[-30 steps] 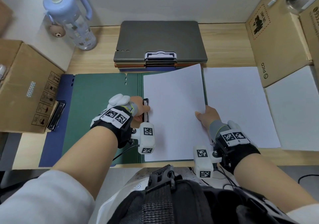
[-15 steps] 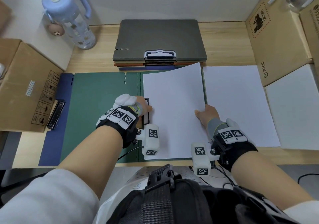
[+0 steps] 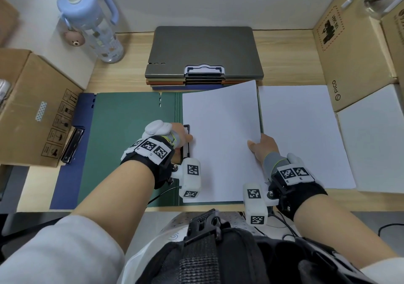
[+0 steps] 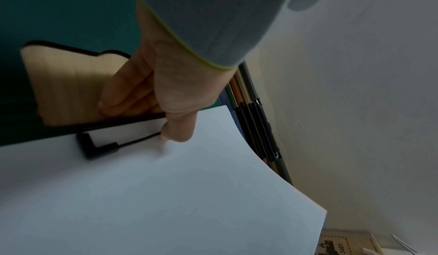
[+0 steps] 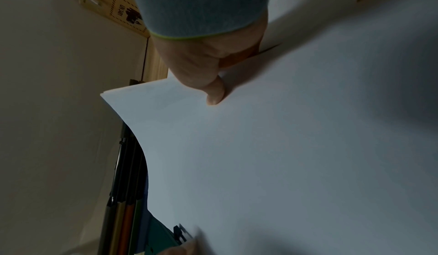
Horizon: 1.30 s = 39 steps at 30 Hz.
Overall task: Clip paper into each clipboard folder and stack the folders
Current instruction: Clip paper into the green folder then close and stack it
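Observation:
A green folder (image 3: 131, 130) lies open on the table, over a blue folder (image 3: 67, 174). A white sheet of paper (image 3: 220, 130) covers its right half, with the far right corner curling up. My left hand (image 3: 185, 137) grips the black clip (image 3: 188, 128) at the sheet's left edge. In the left wrist view the fingers (image 4: 123, 94) curl on the clip's lever, the thumb tip touches the paper (image 4: 166, 193), and the clip's bar (image 4: 99, 148) lies over the sheet's edge. My right hand (image 3: 258, 146) pinches the sheet's right edge, thumb (image 5: 213, 90) on top.
A stack of closed folders (image 3: 203, 49), grey on top, sits at the back centre. Loose white paper (image 3: 301, 135) lies right of the green folder. Cardboard boxes stand at the left (image 3: 28, 108) and right (image 3: 349, 60). A blue bottle (image 3: 91, 21) stands at the back left.
My left hand has shifted slightly to the right on the clip. The sheet and my right hand have hardly moved.

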### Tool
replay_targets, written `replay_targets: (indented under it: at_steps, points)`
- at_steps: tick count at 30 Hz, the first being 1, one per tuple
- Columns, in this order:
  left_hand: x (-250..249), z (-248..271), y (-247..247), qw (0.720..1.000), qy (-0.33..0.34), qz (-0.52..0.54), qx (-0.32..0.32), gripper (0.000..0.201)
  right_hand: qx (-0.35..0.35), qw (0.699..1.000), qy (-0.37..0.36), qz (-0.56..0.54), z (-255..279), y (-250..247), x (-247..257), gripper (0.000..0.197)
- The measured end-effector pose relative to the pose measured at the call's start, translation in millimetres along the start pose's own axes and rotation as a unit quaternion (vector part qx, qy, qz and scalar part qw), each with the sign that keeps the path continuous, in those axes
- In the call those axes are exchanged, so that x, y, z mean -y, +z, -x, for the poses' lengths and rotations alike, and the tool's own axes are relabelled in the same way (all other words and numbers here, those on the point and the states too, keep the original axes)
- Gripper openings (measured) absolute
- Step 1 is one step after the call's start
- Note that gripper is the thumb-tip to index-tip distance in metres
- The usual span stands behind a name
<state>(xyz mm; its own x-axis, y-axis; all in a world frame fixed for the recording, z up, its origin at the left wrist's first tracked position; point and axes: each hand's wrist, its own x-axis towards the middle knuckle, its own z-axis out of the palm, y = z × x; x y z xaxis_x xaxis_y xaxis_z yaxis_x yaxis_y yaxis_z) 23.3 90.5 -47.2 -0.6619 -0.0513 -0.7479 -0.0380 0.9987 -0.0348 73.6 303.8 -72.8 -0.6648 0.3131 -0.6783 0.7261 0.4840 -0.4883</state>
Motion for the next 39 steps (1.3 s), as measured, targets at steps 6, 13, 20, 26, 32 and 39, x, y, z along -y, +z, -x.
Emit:
replay_targets:
  at_steps: [6, 13, 20, 26, 32, 39]
  points:
    - [-3.7, -4.1, 3.0, 1.000, -0.004, 0.003, 0.002, 0.045, -0.002, 1.000, 0.001, -0.002, 0.7, 0.9, 0.4, 0.039]
    - [-0.4, -7.1, 9.9, 0.997, -0.021, 0.066, -0.032, 0.048, 0.002, 1.000, 0.013, -0.026, 2.1, 1.8, 2.4, 0.047]
    - [24.9, -9.3, 22.8, 0.963, -0.012, 0.263, -0.064, 0.040, -0.080, 0.987, -0.002, -0.141, 3.6, 1.0, 24.5, 0.070]
    - [81.5, 4.0, 19.1, 0.856, -0.080, 0.479, -0.174, 0.020, -0.056, 0.992, -0.102, -0.055, 17.7, 32.7, 83.0, 0.065]
    - [157.6, 15.1, 25.4, 0.811, -0.178, 0.493, -0.259, 0.036, 0.127, 0.977, -0.121, -0.124, 44.2, 88.0, 125.5, 0.054]
    - [205.1, 20.5, 40.1, 0.811, -0.264, 0.474, -0.220, 0.046, 0.235, 0.961, -0.009, -0.145, 62.7, 126.1, 135.5, 0.046]
